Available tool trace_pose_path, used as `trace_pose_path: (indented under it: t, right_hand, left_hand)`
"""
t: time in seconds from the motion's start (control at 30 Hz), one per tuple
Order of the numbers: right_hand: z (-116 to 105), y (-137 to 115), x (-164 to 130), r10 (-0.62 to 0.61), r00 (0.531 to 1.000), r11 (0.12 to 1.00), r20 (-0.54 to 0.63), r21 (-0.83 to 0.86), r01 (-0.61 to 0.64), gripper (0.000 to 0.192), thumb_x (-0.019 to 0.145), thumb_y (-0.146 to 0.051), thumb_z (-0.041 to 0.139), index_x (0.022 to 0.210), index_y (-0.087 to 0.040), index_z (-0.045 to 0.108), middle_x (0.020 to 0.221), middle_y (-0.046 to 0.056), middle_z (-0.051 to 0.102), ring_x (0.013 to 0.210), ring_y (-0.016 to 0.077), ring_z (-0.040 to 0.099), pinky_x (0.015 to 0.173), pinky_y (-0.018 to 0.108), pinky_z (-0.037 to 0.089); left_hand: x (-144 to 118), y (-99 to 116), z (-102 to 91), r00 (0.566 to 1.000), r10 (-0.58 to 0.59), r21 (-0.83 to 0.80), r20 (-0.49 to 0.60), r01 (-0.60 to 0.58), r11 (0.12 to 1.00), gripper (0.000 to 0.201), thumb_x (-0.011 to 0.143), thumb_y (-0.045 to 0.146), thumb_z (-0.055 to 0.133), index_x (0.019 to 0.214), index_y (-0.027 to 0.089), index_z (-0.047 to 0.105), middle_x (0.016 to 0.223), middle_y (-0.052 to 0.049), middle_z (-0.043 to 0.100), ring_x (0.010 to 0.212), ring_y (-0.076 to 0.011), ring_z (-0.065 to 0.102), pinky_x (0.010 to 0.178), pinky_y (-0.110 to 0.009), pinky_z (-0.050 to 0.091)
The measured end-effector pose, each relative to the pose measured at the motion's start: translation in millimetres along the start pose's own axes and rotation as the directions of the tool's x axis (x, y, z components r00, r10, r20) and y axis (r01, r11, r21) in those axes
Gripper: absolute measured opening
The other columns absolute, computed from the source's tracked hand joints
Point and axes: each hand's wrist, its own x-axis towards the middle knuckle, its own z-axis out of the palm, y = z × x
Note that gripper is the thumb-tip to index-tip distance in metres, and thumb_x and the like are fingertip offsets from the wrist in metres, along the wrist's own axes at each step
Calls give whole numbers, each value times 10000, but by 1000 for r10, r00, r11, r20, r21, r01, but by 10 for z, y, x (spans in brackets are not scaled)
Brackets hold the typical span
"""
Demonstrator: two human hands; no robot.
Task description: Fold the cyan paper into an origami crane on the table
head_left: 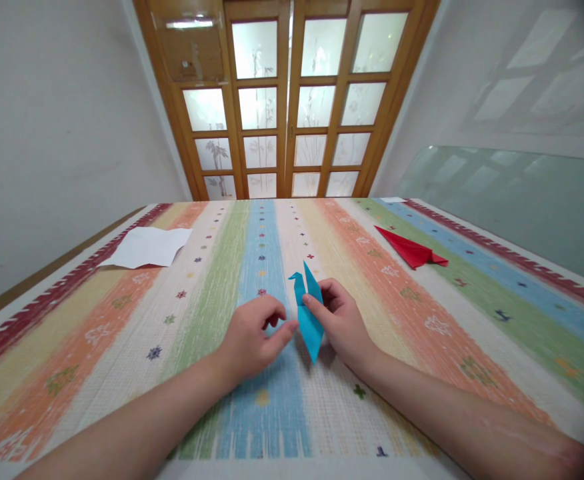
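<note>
The table wore a striped woven cloth in green, blue, orange and cream. On it lay a white paper sheet near the far left edge and a red folded paper at far right.

View: single head camera, worn by the person.
Facing: forward and down across the bench toward the wooden door.
Range: close above both forearms.
Shared views: none, one view only.

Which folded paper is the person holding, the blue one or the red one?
The blue folded paper bird: both the left hand and right hand pinch it. The red folded paper lies alone, farther right on the striped tablecloth.
</note>
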Motion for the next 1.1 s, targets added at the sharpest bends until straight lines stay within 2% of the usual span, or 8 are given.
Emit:
trace_pose_path:
  t: [0.1, 0.33, 0.43, 0.57, 0.7, 0.9, 0.97, 1.1]
  right_hand:
    - [4, -18, -35, -59, 998, 996, 16, -63, 60, 229, 867, -384, 709, 841, -233, 539, 747, -27, 522, 681, 153, 493, 630, 289, 407]
    - [2, -31, -106, -148, 969, 977, 200, -125, 175, 260, 861, -446, 707, 876, -228, 568, 818, 9, 562, 751, 179, 540, 685, 312, 438]
    - [-32, -23, -98, -191, 950, 970, 246, -101, 221, 311, 936, -528, 569, 921, -220, 608, 858, 38, 578, 783, 196, 560, 699, 327, 459]
    - [-58, -36, -68, -213, 953, 962, 214, -127, 243, 356, 1033, -440, 393, 1011, -223, 675, 945, 74, 628, 863, 217, 607, 764, 367, 485]
    - [-50, -71, -42, -268, 939, 906, 213, -276, 321, 213, 994, -330, 523, 1038, -255, 719, 950, 69, 634, 914, 223, 610, 827, 395, 480]
    - [-33, -41, -64, -293, 940, 893, 175, -302, 335, 110, 913, -269, 653, 1016, -267, 690, 928, 38, 577, 826, 190, 584, 718, 346, 490]
    - [-23, -10, -78, -286, 951, 916, 118, -259, 308, 177, 886, -261, 689, 1053, -283, 634, 929, 19, 557, 802, 175, 567, 702, 330, 490]
    - [3, 36, -58, -224, 974, 967, -34, -130, 218, 609, 807, -300, 775, 1317, -354, 448, 1062, 24, 527, 871, 178, 548, 678, 303, 494]
  left_hand:
    - [-29, 33, 69, 993, 1, -18, 120, 1, 1000, 140, 919, 331, 610, 934, 192, 604, 835, -39, 638, 719, -161, 558, 643, -280, 423]
    - [0, 5, 106, 990, -93, -92, 107, 103, 990, 141, 896, 313, 637, 962, 190, 618, 911, -58, 650, 822, -189, 598, 651, -269, 469]
    - [22, 23, 79, 988, -122, -102, 92, 131, 986, 134, 889, 312, 647, 947, 191, 639, 926, -64, 648, 866, -202, 602, 670, -270, 474]
    - [50, 5, 61, 983, -147, -207, 111, 167, 964, 222, 955, 359, 545, 984, 181, 673, 962, -77, 671, 869, -196, 616, 683, -273, 469]
    - [50, -29, 82, 978, -141, -315, 155, 185, 931, 293, 921, 433, 590, 983, 165, 692, 916, -71, 690, 839, -198, 629, 745, -293, 484]
    - [42, -39, 137, 942, -243, -465, 233, 327, 822, 280, 874, 400, 663, 1008, 157, 701, 896, -63, 700, 806, -189, 631, 745, -293, 492]
    - [50, -54, 154, 929, -268, -554, 254, 367, 747, 265, 880, 389, 653, 993, 155, 704, 884, -64, 705, 786, -177, 633, 730, -284, 494]
    - [83, -82, 164, 893, -358, -635, 272, 446, 631, 280, 828, 408, 700, 939, 151, 706, 805, -50, 698, 696, -153, 626, 631, -248, 481]
